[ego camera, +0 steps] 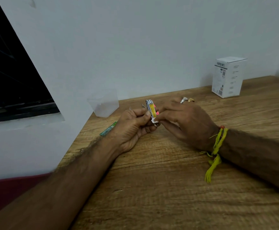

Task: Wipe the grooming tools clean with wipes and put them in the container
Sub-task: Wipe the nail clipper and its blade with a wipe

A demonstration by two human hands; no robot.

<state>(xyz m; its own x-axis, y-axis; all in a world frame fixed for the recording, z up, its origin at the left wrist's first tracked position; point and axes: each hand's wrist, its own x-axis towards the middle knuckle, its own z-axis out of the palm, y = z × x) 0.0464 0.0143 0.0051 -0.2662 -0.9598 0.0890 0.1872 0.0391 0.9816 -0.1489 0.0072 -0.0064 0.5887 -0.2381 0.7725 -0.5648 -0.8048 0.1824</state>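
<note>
Nearest, on the wooden table (168, 188): the right hand (185, 120), yellow thread wristband (216, 146) at the wrist and rings on the fingers, pinching a small white wipe (154, 120) against the lower end of the nail clipper (152, 111); the left hand (132, 125), fingers and thumb curled round the same yellow-faced clipper, holding it upright just above the tabletop between both hands. Behind the left hand: a green packet (108, 129) lying flat, partly hidden; a small metal tool (142, 105) on the table, too small to identify. Farther back: a clear plastic container (104, 103) standing at the table's left edge by the wall, and a white carton (228, 77) upright at far right.
</note>
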